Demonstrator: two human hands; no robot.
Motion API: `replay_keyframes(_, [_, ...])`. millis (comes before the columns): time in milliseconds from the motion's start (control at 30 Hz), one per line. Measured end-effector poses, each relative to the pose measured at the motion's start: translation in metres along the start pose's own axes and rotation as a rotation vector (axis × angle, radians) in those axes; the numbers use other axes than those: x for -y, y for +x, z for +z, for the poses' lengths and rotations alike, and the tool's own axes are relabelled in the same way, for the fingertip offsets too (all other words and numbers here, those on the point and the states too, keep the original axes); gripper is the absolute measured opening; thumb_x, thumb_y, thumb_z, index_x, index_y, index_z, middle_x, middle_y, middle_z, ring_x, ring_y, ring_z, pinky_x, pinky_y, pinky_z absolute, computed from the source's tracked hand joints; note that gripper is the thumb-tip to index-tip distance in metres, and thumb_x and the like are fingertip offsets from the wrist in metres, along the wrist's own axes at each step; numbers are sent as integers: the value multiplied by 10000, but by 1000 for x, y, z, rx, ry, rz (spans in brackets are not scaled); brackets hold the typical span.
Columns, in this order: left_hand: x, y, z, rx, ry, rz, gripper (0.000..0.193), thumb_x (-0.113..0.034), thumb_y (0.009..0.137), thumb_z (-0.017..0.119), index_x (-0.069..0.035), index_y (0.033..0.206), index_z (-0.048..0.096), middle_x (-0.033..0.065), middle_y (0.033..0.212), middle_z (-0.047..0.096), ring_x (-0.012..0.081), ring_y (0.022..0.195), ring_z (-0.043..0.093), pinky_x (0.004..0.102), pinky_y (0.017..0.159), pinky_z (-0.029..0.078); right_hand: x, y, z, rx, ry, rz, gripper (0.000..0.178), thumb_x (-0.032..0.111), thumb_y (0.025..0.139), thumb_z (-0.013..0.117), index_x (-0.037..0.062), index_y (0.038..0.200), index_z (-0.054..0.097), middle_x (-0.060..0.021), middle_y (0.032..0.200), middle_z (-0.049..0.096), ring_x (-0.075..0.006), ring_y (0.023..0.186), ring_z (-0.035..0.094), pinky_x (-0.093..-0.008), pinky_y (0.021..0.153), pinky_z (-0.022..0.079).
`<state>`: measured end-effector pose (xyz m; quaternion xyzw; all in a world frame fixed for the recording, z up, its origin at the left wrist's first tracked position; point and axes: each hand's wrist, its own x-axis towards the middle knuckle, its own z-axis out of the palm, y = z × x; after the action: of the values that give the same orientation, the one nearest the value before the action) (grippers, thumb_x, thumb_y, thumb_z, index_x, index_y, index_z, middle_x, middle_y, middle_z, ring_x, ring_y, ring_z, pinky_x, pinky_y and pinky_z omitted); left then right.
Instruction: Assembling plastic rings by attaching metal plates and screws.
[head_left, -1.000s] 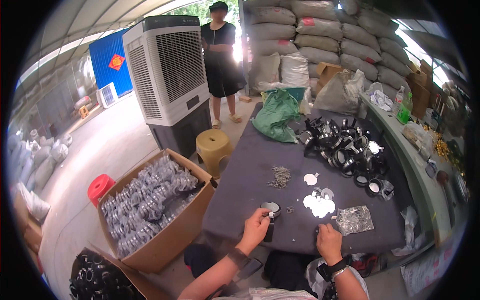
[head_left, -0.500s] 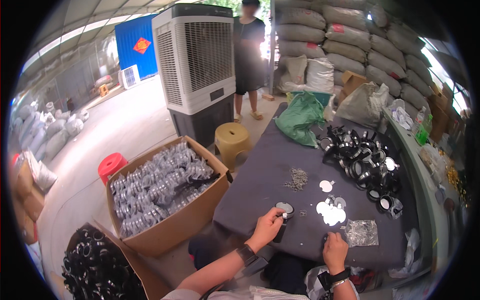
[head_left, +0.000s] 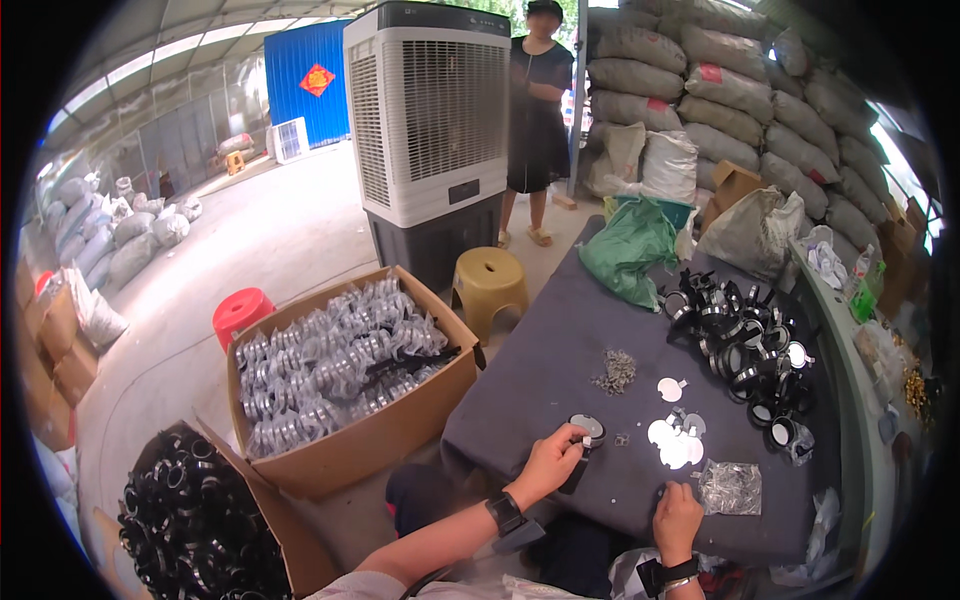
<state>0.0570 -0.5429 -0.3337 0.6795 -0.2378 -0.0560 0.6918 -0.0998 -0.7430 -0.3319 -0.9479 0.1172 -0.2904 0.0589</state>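
The left hand [head_left: 548,462] rests on the near part of a table [head_left: 540,380] covered in dark grey cloth, its fingers curled narrowly around a small round black ring [head_left: 587,428] with a pale centre, which lies on the cloth at the fingertips. The right hand [head_left: 678,518] sits closed in a loose fist near the table's front edge, just below a clear bag [head_left: 730,487] of small metal bits; whether it holds anything I cannot tell. Between the two hands, slightly further in, lies a cluster of white discs [head_left: 672,443], with one more disc [head_left: 670,388] apart from them. A small pile of screws [head_left: 615,371] lies toward the middle of the cloth. On the right side of the table sits a heap of black rings [head_left: 745,345], and a green bag [head_left: 630,250] lies at the far end. Left of the table, on the floor, an open carton [head_left: 340,375] is full of clear-wrapped parts, and another box [head_left: 195,515] nearer the person holds black rings. A yellow stool [head_left: 487,280] stands between the carton and a large air cooler [head_left: 435,120], a red stool [head_left: 240,315] further left. A person in dark clothes [head_left: 535,110] stands beside the cooler, in front of stacked sacks [head_left: 720,90].
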Motion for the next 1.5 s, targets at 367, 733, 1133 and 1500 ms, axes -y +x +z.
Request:
replay_keyframes(367, [17,7,-5,-25,-70,16,184,63,826,485,-5,967,583,37,847,567,77,745,505,211,656,406,-2,1,5,-13,23,-57,67,110,784,572,72,810,523,-94,740,529,-275,622,586,-383,535,482])
replay_keyframes(733, [14,8,10,8,70,45,202,-71,869,545,-68,1066,592,-5,606,517,41,575,438,225,555,401,-7,-6,-5,-51,-21,13,133,58,742,586,51,873,604,-115,730,535,-322,608,574,-430,529,457])
replay_keyframes(1133, [4,5,-6,14,24,3,192,-61,884,533,-51,1067,587,-28,614,521,20,582,434,206,563,382,14,4,-6,-29,22,21,115,33,770,575,41,880,607,-136,753,537,-348,641,568,-450,561,440])
replay_keyframes(1500, [2,6,-4,5,37,14,210,-58,880,525,-45,1084,574,20,720,616,46,648,527,219,622,435,13,6,-6,-46,50,11,122,16,764,574,32,882,603,-142,747,535,-356,635,564,-453,556,441])
